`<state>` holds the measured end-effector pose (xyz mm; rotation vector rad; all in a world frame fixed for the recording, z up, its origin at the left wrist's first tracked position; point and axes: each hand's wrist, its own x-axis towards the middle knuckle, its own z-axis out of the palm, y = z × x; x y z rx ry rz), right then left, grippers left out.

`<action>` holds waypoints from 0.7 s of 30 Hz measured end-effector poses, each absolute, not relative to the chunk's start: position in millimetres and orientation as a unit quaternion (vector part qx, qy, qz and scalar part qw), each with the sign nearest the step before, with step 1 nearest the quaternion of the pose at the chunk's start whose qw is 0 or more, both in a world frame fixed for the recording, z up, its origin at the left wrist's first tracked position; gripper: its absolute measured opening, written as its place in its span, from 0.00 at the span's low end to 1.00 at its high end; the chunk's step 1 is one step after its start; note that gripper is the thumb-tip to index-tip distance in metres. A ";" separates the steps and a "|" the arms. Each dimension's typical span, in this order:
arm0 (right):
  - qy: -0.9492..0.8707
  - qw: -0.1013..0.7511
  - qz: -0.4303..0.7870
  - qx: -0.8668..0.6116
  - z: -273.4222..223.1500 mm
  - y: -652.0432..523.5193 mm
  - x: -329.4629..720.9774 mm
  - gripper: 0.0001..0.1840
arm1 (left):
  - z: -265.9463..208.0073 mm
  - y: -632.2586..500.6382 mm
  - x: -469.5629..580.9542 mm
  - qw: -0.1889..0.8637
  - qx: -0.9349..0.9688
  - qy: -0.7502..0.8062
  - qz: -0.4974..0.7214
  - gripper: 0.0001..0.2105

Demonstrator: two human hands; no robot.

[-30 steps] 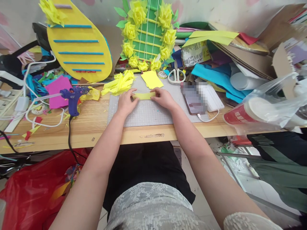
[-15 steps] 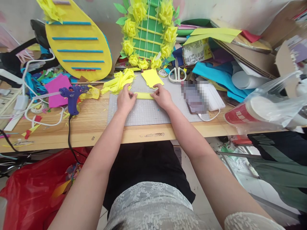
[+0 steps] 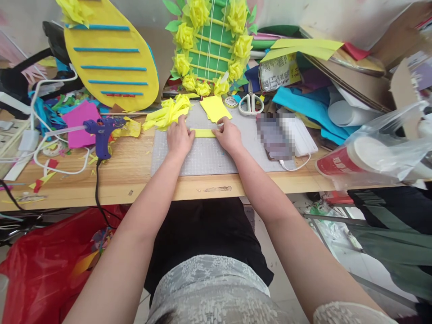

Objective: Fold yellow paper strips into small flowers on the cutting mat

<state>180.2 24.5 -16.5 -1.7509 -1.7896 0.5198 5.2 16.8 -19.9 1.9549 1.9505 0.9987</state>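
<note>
A narrow folded strip of yellow paper (image 3: pixel 204 133) lies across the grey cutting mat (image 3: pixel 209 161). At its left end, the thumb and fingers of my left hand (image 3: pixel 180 136) are closed on it. My right hand (image 3: pixel 230 135) pinches the other end. Parts of both ends are hidden under the fingers. Just beyond my right hand lies a stack of yellow paper sheets (image 3: pixel 216 109). A heap of crumpled yellow paper strips (image 3: pixel 168 112) sits behind my left hand.
A blue glue gun (image 3: pixel 104 135) with its cord is at left. White-handled scissors (image 3: pixel 251 105), a phone (image 3: pixel 275 137) and a bagged paper cup (image 3: pixel 340 157) are at right. A yellow striped panel (image 3: pixel 111 58) and a green flower-edged board (image 3: pixel 211 49) stand behind.
My left fingers have shifted slightly and lie flatter around the strip's left end. The strip stays between both hands. The whole view has moved a little.
</note>
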 end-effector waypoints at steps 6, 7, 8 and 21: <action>-0.663 0.304 0.195 -0.656 -19.9 26.1 179.9 0.16 | -10.9 11.4 7.6 0.098 0.681 0.655 0.312 0.11; -0.662 0.304 0.191 -0.658 -20.7 25.9 180.0 0.16 | -9.6 10.4 7.6 0.097 0.689 0.650 0.304 0.08; -0.663 0.306 0.188 -0.657 -21.5 25.7 180.2 0.17 | -8.8 9.7 7.5 0.097 0.697 0.645 0.297 0.06; -0.672 0.291 0.194 -0.653 -18.3 22.6 179.7 0.19 | -3.1 5.2 8.3 0.080 0.716 0.641 0.267 0.08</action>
